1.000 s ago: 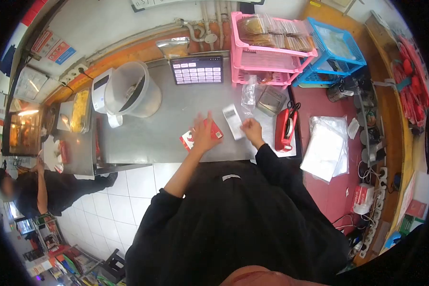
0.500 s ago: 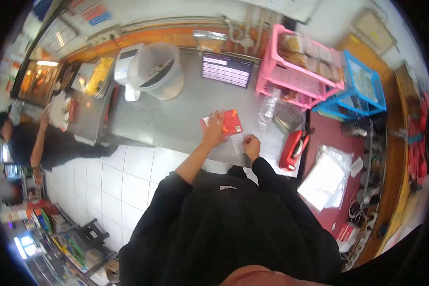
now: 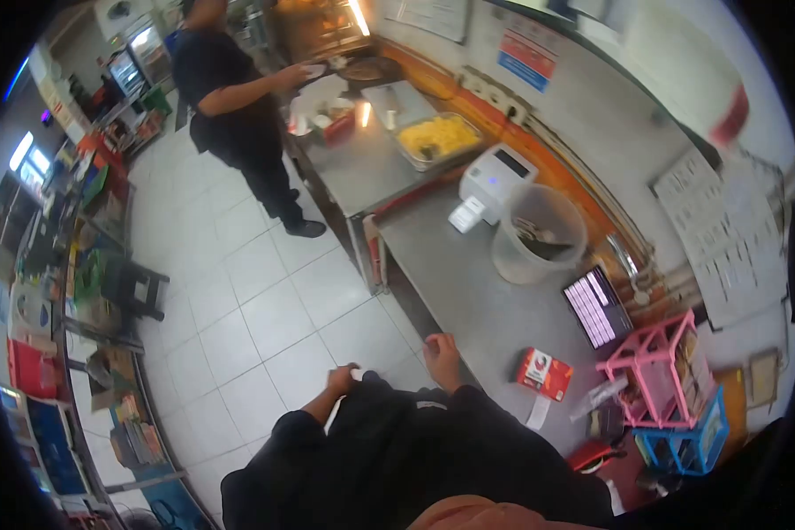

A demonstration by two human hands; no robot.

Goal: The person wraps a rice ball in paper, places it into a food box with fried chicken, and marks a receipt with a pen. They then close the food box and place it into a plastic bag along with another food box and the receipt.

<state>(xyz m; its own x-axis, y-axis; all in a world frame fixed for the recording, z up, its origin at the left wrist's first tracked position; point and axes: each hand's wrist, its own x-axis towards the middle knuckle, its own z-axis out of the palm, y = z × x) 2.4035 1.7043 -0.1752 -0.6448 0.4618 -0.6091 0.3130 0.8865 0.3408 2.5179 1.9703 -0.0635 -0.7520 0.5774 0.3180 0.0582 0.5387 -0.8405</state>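
Observation:
My left hand is low in front of my dark top, over the tiled floor, its fingers curled; what they hold, if anything, is too small to tell. My right hand is raised at the counter's front edge, fingers curled and blurred, with nothing I can make out in them. To its right, a red packet lies on the metal counter, with a white paper slip at its lower edge. Neither hand touches them.
A label printer, a clear bucket, a tablet and a pink rack stand on the counter. Yellow food fills a tray. Another person stands at the far counter. A black stool is on the floor at left.
The view has swung to the left. Both my hands have left the red packet and paper slip and drawn back toward my body and the counter edge.

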